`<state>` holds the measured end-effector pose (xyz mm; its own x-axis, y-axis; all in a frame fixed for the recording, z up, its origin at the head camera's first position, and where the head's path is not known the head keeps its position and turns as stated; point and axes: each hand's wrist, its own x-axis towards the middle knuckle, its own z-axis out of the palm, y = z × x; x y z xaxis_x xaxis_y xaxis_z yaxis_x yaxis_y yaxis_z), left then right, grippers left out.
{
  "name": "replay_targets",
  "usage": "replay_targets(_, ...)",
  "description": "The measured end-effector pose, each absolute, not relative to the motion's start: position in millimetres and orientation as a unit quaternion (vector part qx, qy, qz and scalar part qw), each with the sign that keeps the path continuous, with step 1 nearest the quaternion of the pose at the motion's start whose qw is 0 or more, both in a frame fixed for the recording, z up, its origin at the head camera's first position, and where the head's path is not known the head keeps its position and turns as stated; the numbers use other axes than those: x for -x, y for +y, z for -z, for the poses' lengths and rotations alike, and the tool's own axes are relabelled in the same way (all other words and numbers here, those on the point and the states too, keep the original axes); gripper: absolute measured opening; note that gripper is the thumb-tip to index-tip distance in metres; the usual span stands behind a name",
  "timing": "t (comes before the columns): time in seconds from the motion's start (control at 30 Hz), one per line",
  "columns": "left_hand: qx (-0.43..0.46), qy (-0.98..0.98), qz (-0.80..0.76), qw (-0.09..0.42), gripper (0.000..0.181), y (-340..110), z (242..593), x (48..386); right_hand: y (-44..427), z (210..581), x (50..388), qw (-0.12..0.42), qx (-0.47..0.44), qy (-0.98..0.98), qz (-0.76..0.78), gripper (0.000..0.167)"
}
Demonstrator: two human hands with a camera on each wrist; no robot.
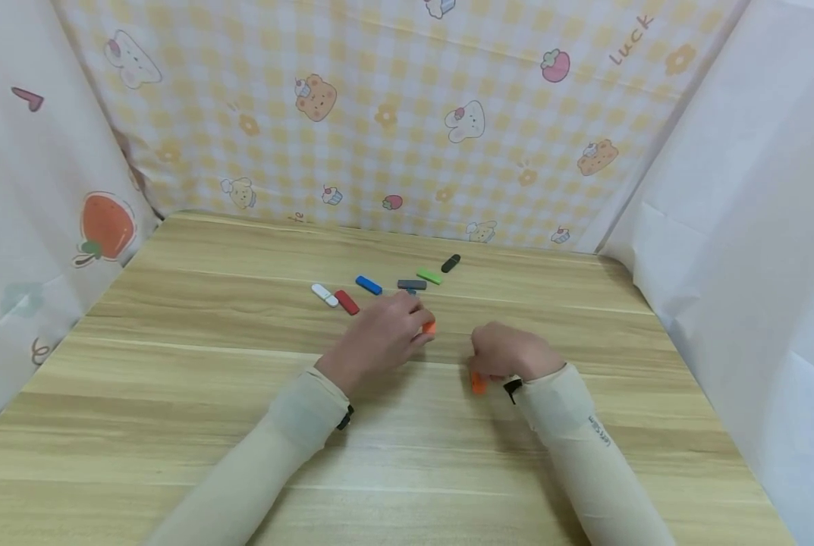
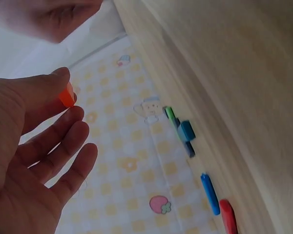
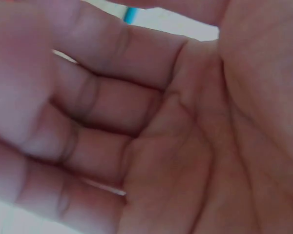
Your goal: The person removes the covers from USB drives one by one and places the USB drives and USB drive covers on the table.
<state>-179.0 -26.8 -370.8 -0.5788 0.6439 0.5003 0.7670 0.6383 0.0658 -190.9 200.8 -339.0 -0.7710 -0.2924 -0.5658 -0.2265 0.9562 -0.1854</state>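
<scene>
My left hand (image 1: pixel 385 334) pinches a small orange piece (image 1: pixel 429 327), like a flash drive's cap, between thumb and index finger. The left wrist view shows that orange piece (image 2: pixel 67 95) at the fingertips, with the other fingers spread loosely. To the right, my right hand (image 1: pixel 512 351) has its fingers curled and grips an orange flash drive (image 1: pixel 478 381). Part of the drive sticks out below the fingers; the rest is hidden. Curled fingers and the palm fill the right wrist view, where the grip itself is not clearly seen.
Beyond my hands lie flash drives: white (image 1: pixel 325 295), red (image 1: pixel 347 302), blue (image 1: pixel 369 285), grey (image 1: pixel 412 284), green (image 1: pixel 429 277) and black (image 1: pixel 451 263). A teal one (image 2: pixel 186 131) is partly hidden by my left hand in the head view. Patterned cloth (image 1: pixel 393 136) hangs behind the wooden table (image 1: pixel 195 394).
</scene>
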Motion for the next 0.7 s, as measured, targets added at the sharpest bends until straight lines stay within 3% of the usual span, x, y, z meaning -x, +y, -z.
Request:
replay_targets(0.2, 0.399, -0.889, 0.185, 0.129, 0.019, -4.8, 376.0, 173.6, 212.3, 328.2, 193.8, 0.273, 0.163, 0.943, 0.096, 0.044)
replay_targets(0.43, 0.364, -0.913, 0.183, 0.015, 0.019, 19.6, 380.3, 170.0, 220.6, 318.7, 194.1, 0.268, 0.166, 0.94, 0.129, 0.04)
replay_targets(0.7, 0.339, -0.917, 0.196, -0.078, 0.003, 38.5, 382.0, 171.9, 226.0, 313.9, 195.6, 0.247, 0.187, 0.943, 0.12, 0.038)
